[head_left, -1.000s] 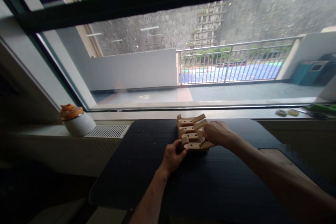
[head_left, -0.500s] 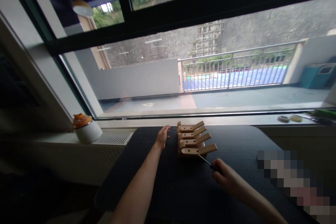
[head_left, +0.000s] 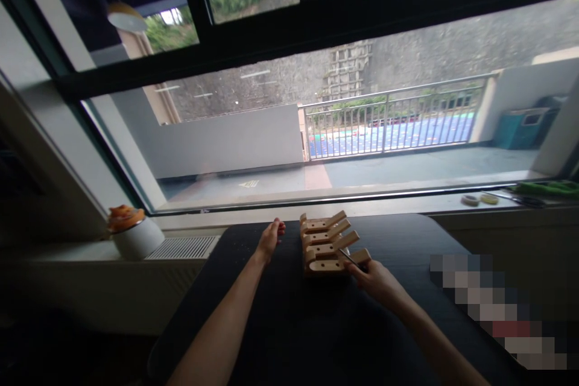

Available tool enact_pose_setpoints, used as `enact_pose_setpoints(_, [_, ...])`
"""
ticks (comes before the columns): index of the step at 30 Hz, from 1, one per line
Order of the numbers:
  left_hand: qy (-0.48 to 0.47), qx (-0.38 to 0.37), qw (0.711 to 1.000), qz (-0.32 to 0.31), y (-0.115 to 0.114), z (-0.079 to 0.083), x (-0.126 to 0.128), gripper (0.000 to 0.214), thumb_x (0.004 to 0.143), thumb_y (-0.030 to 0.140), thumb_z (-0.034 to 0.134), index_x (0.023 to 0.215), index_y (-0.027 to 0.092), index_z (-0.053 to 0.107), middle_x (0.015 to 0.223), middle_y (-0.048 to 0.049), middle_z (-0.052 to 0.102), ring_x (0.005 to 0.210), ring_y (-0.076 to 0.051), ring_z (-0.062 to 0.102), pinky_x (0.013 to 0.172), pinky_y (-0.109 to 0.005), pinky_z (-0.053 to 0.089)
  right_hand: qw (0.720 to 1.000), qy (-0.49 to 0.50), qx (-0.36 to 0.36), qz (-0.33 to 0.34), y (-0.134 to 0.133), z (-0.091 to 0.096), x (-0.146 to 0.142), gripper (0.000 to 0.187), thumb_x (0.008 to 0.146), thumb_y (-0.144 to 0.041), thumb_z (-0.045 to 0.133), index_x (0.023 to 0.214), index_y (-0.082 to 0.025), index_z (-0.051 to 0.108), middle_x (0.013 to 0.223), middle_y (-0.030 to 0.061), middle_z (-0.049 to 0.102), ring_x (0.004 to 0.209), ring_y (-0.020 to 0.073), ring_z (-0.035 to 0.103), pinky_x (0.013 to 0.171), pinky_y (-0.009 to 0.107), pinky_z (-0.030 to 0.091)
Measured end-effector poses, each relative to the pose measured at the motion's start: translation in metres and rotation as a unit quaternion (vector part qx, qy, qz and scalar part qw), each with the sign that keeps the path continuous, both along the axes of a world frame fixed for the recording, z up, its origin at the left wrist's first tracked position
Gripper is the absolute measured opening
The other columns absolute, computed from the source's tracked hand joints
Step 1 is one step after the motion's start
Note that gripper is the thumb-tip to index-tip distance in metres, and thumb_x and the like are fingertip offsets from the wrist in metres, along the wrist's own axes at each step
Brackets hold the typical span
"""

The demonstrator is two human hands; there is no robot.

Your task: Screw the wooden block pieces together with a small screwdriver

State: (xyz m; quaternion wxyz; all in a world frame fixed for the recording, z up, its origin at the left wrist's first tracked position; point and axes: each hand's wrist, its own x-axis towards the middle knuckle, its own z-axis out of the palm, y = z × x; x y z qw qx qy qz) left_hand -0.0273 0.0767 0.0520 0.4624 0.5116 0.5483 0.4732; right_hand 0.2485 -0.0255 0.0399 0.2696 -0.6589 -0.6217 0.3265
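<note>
A wooden hook rack (head_left: 322,248) stands on the dark table (head_left: 289,325), with several slanted pegs pointing right and small dark holes in its flat strips. My right hand (head_left: 373,277) grips a screwdriver (head_left: 348,257) by its handle, mostly hidden in the fingers. The thin metal shaft points up and left across the rack near its two closest pegs; whether the tip touches wood I cannot tell. My left hand (head_left: 270,240) hovers left of the rack, apart from it, with fingers curled together. What they hold, if anything, is hidden.
A white pot (head_left: 138,240) with an orange top sits on the left sill beside a vent grille (head_left: 183,247). Two tape rolls (head_left: 479,199), dark scissors (head_left: 527,199) and a green item (head_left: 549,189) lie on the right sill. A blurred patch (head_left: 493,307) covers the table's right edge.
My right hand has moved up and closer to the rack, bringing the screwdriver from the nearest strip's edge to over the pegs. The view has shifted slightly; my left hand stays beside the rack.
</note>
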Motion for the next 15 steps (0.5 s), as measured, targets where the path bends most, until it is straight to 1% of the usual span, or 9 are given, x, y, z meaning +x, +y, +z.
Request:
enact_pose_setpoints(3, [-0.018,-0.011,0.999,-0.031,0.024,0.009,0.015,0.058,0.084,0.064,0.026,0.114,0.022,0.053,0.137,-0.0104,0.048,0.125,-0.025,0.044,0.091,-0.039,0.04,1.0,-0.015,0.002,-0.015,0.004,-0.003,-0.004,0.055,0.078,-0.066,0.041,0.087,-0.018,0.067,0.066,0.0066,0.068,0.067,0.0213,0.062,0.056,0.027,0.039])
enact_pose_setpoints(4, [-0.022,-0.014,0.998,-0.051,0.027,0.01,0.022,0.058,0.085,0.063,0.024,0.115,0.023,0.054,0.137,-0.0093,0.048,0.126,-0.024,0.044,0.092,-0.039,0.04,1.0,-0.018,-0.003,-0.019,0.005,-0.004,-0.003,0.056,0.078,-0.066,0.04,0.088,-0.018,0.067,0.067,0.0068,0.068,0.067,0.0216,0.063,0.056,0.027,0.039])
enact_pose_setpoints(6, [-0.023,-0.018,0.995,-0.09,0.027,0.011,0.035,0.059,0.086,0.062,0.02,0.111,0.023,0.057,0.131,-0.0083,0.054,0.123,-0.024,0.046,0.093,-0.04,0.039,0.999,-0.026,-0.007,-0.025,0.007,-0.004,0.002,0.057,0.079,-0.066,0.039,0.089,-0.018,0.067,0.068,0.0073,0.068,0.069,0.0222,0.063,0.057,0.027,0.039])
enact_pose_setpoints(8, [-0.02,-0.019,0.993,-0.115,0.017,0.008,0.04,0.062,0.086,0.063,0.02,0.104,0.021,0.062,0.121,-0.0085,0.062,0.119,-0.025,0.05,0.092,-0.04,0.039,0.999,-0.039,-0.003,-0.035,0.008,-0.003,0.012,0.057,0.08,-0.065,0.037,0.089,-0.018,0.067,0.07,0.008,0.069,0.071,0.0228,0.063,0.058,0.027,0.04])
enact_pose_setpoints(10, [-0.005,-0.014,0.993,-0.115,0.001,0.003,0.035,0.063,0.084,0.065,0.024,0.097,0.019,0.065,0.11,-0.0098,0.066,0.111,-0.026,0.054,0.091,-0.039,0.04,0.997,-0.056,-0.005,-0.049,0.008,-0.003,0.022,0.059,0.08,-0.066,0.035,0.088,-0.018,0.068,0.073,0.0087,0.07,0.074,0.0236,0.064,0.058,0.027,0.04])
enact_pose_setpoints(11, [0.009,-0.012,0.994,-0.108,-0.007,0.0,0.029,0.062,0.082,0.066,0.03,0.093,0.017,0.065,0.103,-0.0108,0.068,0.104,-0.026,0.057,0.088,-0.039,0.041,0.997,-0.063,-0.01,-0.053,0.007,-0.004,0.027,0.06,0.079,-0.067,0.035,0.088,-0.018,0.068,0.075,0.0092,0.07,0.076,0.0242,0.064,0.058,0.027,0.04])
enact_pose_setpoints(12, [0.047,0.002,0.993,-0.105,-0.015,-0.004,0.022,0.06,0.081,0.066,0.035,0.091,0.016,0.066,0.096,-0.0099,0.069,0.095,-0.025,0.06,0.083,-0.037,0.043,0.996,-0.068,-0.017,-0.053,0.007,-0.005,0.031,0.06,0.078,-0.068,0.036,0.088,-0.018,0.068,0.078,0.0094,0.07,0.078,0.0249,0.064,0.058,0.028,0.041])
enact_pose_setpoints(13, [0.062,0.005,0.993,-0.098,-0.023,-0.007,0.016,0.056,0.078,0.065,0.044,0.09,0.015,0.066,0.089,-0.0088,0.069,0.09,-0.025,0.061,0.081,-0.036,0.043,0.996,-0.07,-0.024,-0.047,0.006,-0.008,0.034,0.06,0.077,-0.069,0.037,0.089,-0.019,0.068,0.081,0.0095,0.071,0.08,0.0257,0.064,0.058,0.028,0.041])
enact_pose_setpoints(15, [0.08,0.011,0.993,-0.085,-0.032,-0.011,0.005,0.048,0.072,0.059,0.056,0.089,0.016,0.067,0.086,-0.0061,0.069,0.089,-0.024,0.06,0.081,-0.033,0.043,0.996,-0.072,-0.032,-0.029,0.004,-0.012,0.037,0.059,0.076,-0.068,0.04,0.094,-0.019,0.068,0.086,0.0091,0.071,0.083,0.027,0.064,0.059,0.028,0.042])
